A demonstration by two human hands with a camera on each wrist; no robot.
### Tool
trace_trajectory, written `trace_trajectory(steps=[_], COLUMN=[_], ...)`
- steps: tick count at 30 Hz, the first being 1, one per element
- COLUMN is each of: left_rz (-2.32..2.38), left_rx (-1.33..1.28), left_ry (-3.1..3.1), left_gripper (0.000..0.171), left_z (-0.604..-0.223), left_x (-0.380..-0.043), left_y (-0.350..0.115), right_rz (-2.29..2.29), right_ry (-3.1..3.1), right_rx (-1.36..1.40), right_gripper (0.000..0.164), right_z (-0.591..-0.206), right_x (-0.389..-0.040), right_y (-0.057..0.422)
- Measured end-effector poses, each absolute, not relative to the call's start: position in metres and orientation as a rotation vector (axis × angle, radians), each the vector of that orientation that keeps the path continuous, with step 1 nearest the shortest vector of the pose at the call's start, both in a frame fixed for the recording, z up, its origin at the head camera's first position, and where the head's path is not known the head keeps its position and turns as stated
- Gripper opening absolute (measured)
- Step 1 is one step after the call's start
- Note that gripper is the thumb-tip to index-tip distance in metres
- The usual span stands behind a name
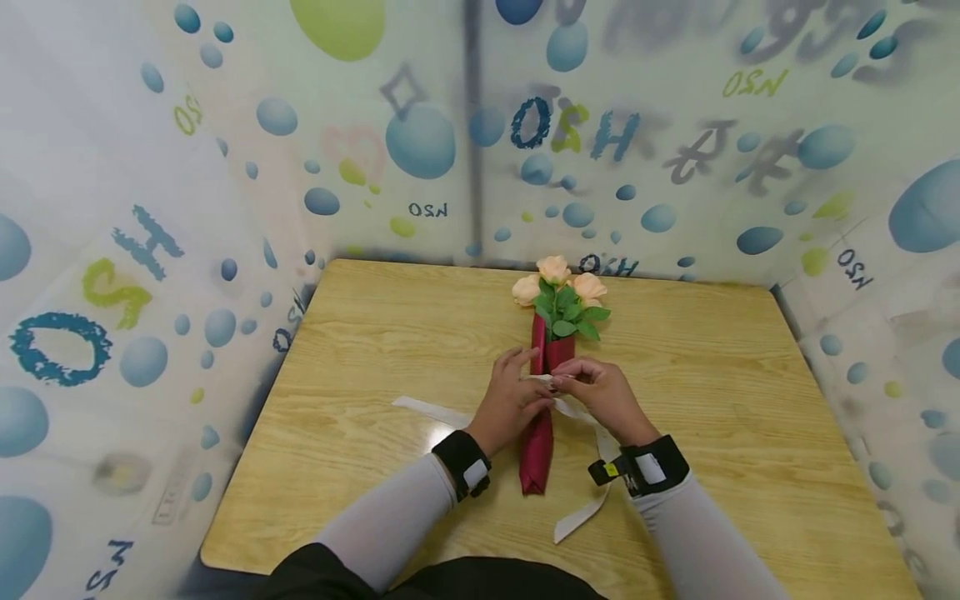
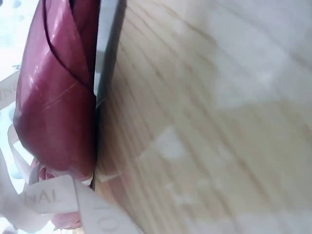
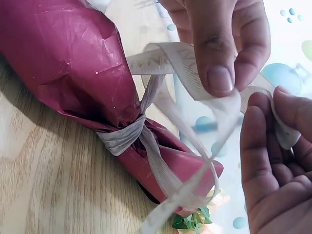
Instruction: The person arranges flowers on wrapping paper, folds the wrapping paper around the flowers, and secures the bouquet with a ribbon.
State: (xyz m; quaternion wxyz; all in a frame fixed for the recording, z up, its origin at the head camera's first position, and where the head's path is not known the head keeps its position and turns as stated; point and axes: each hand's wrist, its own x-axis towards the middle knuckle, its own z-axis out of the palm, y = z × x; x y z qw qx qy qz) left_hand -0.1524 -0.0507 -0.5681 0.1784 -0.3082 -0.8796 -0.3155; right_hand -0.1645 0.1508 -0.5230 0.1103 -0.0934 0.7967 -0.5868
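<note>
A bouquet of peach roses (image 1: 554,269) with green leaves (image 1: 564,308) lies on the table, its stems rolled in dark red wrapping paper (image 1: 535,462). A pale printed ribbon (image 3: 122,140) cinches the wrap around its middle, crossing at the front. My left hand (image 1: 510,402) is over the left side of the wrap, thumb and fingers pinching a loop of ribbon. From the right, my right hand (image 1: 603,398) pinches another stretch of ribbon between thumb and fingers, close to the left hand. In the left wrist view, the wrap (image 2: 58,112) and ribbon (image 2: 51,195) show, but no hand.
One ribbon tail (image 1: 427,408) trails leftward over the wooden table (image 1: 360,333); the other tail (image 1: 581,521) hangs down past the right wrist strap (image 1: 660,467). Patterned sheets (image 1: 420,208) with blue dots and letters stand around the table's back and sides.
</note>
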Motion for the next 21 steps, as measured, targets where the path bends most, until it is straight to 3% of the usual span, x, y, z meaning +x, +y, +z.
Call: trace_trajectory(steps=[7,15,21], left_rz=[-0.978,-0.876,-0.955], left_rx=[-0.839,-0.794,-0.677], left_ry=[-2.685,-2.883,-2.945], left_gripper=[0.009,0.023,0.015], left_z=[-0.568,-0.574,-0.573], left_x=[-0.159,-0.163,-0.164], left_y=[-0.047,-0.047,-0.046], right_rz=[-1.72,-1.736,-1.738], right_ry=[2.335,2.288,2.286], right_rx=[-0.293,-0.244,-0.2], right_gripper=[0.02,0.02,0.022], right_z=[-0.523,-0.532,-0.536], right_x=[-0.162,-0.16,-0.158], right_y=[0.152,0.151,0.151])
